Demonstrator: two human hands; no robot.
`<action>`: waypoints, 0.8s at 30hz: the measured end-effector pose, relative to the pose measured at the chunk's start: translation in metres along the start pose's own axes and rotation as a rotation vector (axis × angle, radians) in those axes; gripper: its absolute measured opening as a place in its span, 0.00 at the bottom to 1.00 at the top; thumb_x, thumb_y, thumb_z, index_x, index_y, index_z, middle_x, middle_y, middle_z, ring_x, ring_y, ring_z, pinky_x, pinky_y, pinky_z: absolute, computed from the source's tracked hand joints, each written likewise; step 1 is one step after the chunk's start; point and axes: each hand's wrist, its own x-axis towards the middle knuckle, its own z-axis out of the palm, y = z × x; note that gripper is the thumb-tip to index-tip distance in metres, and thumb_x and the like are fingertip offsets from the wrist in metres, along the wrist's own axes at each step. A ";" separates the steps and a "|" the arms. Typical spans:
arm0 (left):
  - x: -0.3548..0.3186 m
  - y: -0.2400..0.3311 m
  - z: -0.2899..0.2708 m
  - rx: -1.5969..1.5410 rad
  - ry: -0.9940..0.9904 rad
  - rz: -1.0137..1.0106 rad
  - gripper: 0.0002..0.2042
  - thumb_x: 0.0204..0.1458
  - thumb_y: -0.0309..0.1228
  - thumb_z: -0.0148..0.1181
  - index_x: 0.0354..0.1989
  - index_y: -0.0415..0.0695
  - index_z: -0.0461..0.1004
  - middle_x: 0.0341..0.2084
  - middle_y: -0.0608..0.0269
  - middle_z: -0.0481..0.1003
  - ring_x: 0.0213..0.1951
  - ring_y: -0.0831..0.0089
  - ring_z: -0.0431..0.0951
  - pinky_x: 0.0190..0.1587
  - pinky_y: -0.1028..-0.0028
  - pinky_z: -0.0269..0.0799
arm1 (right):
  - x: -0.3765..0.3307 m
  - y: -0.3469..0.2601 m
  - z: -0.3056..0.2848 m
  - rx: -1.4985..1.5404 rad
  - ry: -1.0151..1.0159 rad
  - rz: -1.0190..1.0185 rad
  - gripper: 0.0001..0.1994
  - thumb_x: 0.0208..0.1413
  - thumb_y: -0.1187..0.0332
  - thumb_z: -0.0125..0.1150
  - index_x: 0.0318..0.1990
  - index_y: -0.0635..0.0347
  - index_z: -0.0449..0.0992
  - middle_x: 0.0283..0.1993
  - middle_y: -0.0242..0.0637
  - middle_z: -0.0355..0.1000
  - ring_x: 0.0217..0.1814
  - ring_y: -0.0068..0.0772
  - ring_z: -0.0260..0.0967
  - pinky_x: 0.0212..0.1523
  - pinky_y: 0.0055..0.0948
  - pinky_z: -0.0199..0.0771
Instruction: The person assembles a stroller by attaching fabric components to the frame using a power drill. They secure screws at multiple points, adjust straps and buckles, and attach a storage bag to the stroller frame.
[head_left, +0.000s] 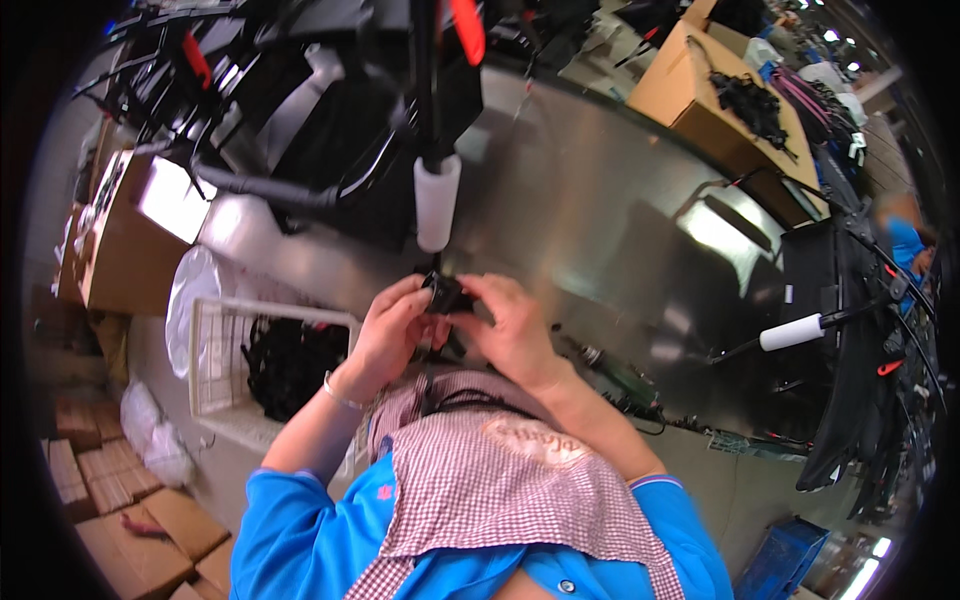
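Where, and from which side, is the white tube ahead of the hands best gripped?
Probably round the middle of the white tube, from the right: its round side is bare there, while the black frame lies close on its left. The right hand, pinching a small black part, must first be free.

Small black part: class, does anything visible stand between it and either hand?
Nothing visible does: the left hand and right hand both touch the small black part. The white cylinder is beyond them.
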 end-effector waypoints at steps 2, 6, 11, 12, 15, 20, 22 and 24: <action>0.002 0.000 0.007 -0.016 0.092 -0.026 0.08 0.62 0.31 0.47 0.41 0.39 0.70 0.27 0.63 0.74 0.27 0.74 0.74 0.30 0.76 0.69 | -0.002 0.005 0.000 -0.155 0.051 -0.036 0.20 0.43 0.68 0.71 0.45 0.61 0.75 0.37 0.43 0.75 0.43 0.47 0.72 0.48 0.40 0.72; 0.011 -0.009 0.016 0.212 0.265 0.053 0.07 0.62 0.30 0.49 0.37 0.40 0.72 0.23 0.68 0.73 0.23 0.81 0.70 0.27 0.79 0.65 | 0.002 0.006 -0.007 -0.345 0.033 -0.091 0.23 0.43 0.66 0.71 0.48 0.64 0.73 0.34 0.42 0.74 0.40 0.44 0.73 0.56 0.43 0.68; 0.025 -0.022 0.031 0.335 0.338 0.158 0.05 0.60 0.28 0.53 0.36 0.40 0.71 0.23 0.72 0.71 0.23 0.86 0.66 0.26 0.83 0.62 | 0.002 0.009 -0.017 -0.388 0.063 -0.021 0.18 0.40 0.67 0.72 0.39 0.63 0.74 0.33 0.41 0.74 0.37 0.46 0.73 0.50 0.42 0.70; 0.027 -0.028 0.030 0.368 0.340 0.187 0.05 0.60 0.28 0.54 0.36 0.39 0.71 0.24 0.72 0.71 0.24 0.87 0.66 0.26 0.84 0.62 | 0.002 0.008 -0.019 -0.373 0.070 -0.009 0.17 0.39 0.68 0.73 0.37 0.62 0.74 0.33 0.41 0.75 0.36 0.48 0.73 0.49 0.42 0.71; 0.034 -0.039 0.033 0.434 0.337 0.231 0.05 0.58 0.27 0.56 0.36 0.38 0.71 0.25 0.75 0.70 0.26 0.87 0.65 0.28 0.84 0.62 | 0.000 0.018 -0.022 -0.326 0.019 -0.006 0.15 0.37 0.69 0.72 0.32 0.61 0.71 0.30 0.42 0.72 0.37 0.49 0.70 0.46 0.41 0.69; 0.042 -0.019 0.039 0.962 -0.047 0.492 0.10 0.46 0.26 0.64 0.32 0.38 0.68 0.46 0.57 0.70 0.44 0.72 0.70 0.49 0.73 0.67 | -0.017 0.044 -0.029 0.747 -0.154 0.477 0.08 0.53 0.76 0.64 0.37 0.62 0.70 0.31 0.33 0.71 0.28 0.28 0.69 0.32 0.31 0.71; 0.043 -0.004 0.045 0.596 -0.333 0.122 0.14 0.43 0.28 0.69 0.30 0.39 0.66 0.43 0.60 0.71 0.43 0.73 0.69 0.49 0.74 0.66 | -0.018 0.036 -0.041 0.850 -0.281 0.556 0.10 0.58 0.78 0.57 0.46 0.62 0.70 0.30 0.28 0.70 0.25 0.17 0.65 0.28 0.23 0.67; 0.049 0.000 0.042 0.805 -0.462 0.151 0.20 0.40 0.32 0.76 0.31 0.40 0.65 0.36 0.65 0.71 0.37 0.78 0.67 0.43 0.75 0.67 | -0.017 0.017 -0.061 0.883 -0.429 0.686 0.15 0.56 0.82 0.55 0.50 0.62 0.70 0.30 0.28 0.69 0.26 0.18 0.65 0.27 0.21 0.65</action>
